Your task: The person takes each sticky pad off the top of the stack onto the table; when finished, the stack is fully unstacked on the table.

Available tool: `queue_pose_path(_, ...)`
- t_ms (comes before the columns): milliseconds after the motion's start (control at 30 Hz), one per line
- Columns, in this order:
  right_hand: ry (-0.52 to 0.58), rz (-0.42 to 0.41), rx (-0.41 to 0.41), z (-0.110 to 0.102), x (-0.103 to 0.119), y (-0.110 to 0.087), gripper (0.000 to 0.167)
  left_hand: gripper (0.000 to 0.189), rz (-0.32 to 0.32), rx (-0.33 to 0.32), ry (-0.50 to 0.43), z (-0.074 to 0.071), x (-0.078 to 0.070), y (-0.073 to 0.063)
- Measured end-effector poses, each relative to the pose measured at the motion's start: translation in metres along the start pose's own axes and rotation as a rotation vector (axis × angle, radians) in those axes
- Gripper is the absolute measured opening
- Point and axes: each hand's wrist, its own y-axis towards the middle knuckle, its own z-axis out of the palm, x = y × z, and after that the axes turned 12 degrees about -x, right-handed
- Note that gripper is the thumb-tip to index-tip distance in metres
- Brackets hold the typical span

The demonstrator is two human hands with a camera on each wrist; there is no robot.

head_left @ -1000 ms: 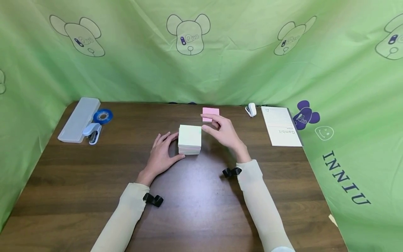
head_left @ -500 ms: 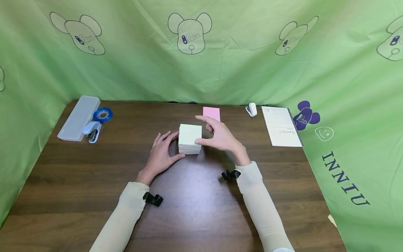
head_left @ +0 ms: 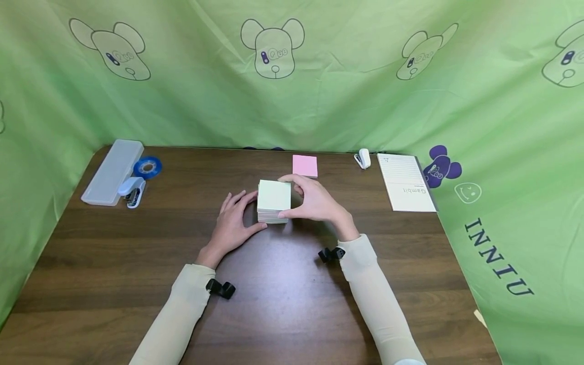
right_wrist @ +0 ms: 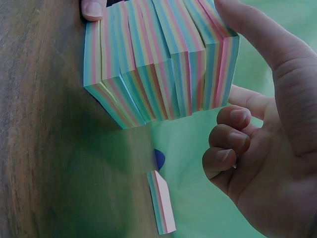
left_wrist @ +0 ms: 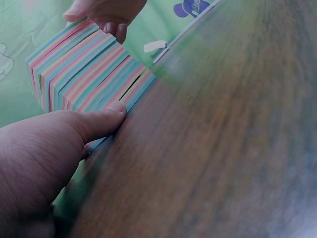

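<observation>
A tall stack of square sticky notes (head_left: 274, 195), pale green on top, stands mid-table. Its sides show pink, yellow and blue layers in the right wrist view, and the pads (right_wrist: 153, 64) sit slightly out of line. My left hand (head_left: 232, 223) holds the stack's left side low down, thumb at the near face. Pinching the top part from the right is my right hand (head_left: 317, 200), thumb in front and index finger at the back edge. Its other fingers curl free of the paper. Behind the stack lies a thin pink sticky-note pad (head_left: 304, 166).
To the left lie a translucent pencil case (head_left: 114, 172), a blue tape roll (head_left: 148, 167) and a light-blue stapler (head_left: 132, 191). A small white stapler (head_left: 363, 158) and a notepad (head_left: 406, 182) lie at the back right. A green curtain (head_left: 337, 101) borders the table.
My right hand has come left and down from beside the stack, and its thumb and index finger now pinch the upper pads. The left hand has stayed in place.
</observation>
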Motion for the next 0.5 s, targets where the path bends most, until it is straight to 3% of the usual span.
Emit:
queue_pose_path(333,0.023,-0.020,0.004,-0.0012,-0.0027,0.0006,0.075,0.093,0.000,0.008,0.009,0.0010,0.0006,0.0015)
queue_pose_path(500,0.006,0.000,0.012,-0.0028,-0.0027,0.0003,0.086,0.093,-0.007,0.008,0.012,0.0013,0.0007,0.0011)
